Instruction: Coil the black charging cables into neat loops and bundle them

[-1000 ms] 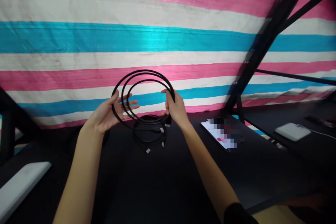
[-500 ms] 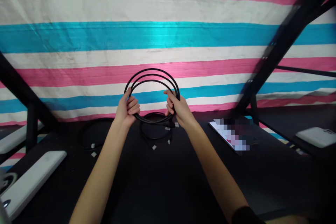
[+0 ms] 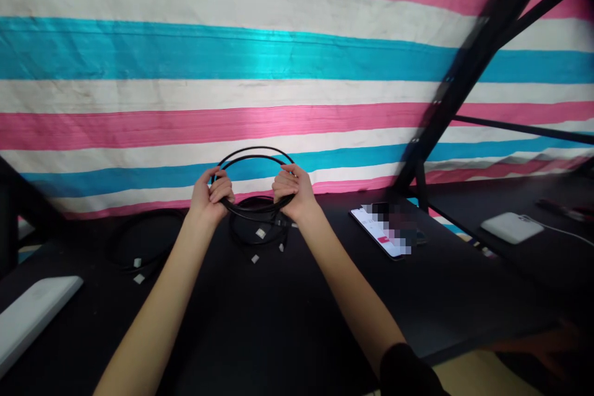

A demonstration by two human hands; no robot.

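Note:
A coiled black cable (image 3: 253,158) is held up between both hands above a black table (image 3: 288,322). My left hand (image 3: 210,195) is closed round the coil's left side. My right hand (image 3: 291,192) is closed round its right side. The loops stand roughly upright and squeezed into a flattened oval. Directly beneath, another coiled black cable (image 3: 257,232) with light plug ends lies on the table.
A third coiled cable (image 3: 139,247) lies at the left. A phone (image 3: 383,232) rests to the right, a white block (image 3: 510,227) farther right, a white slab (image 3: 32,315) at the left edge. A black slanted frame post (image 3: 464,74) and a striped cloth (image 3: 232,74) stand behind.
My left hand went from open against the coil to closed round it. Both hands came closer together and lower, flattening the loops.

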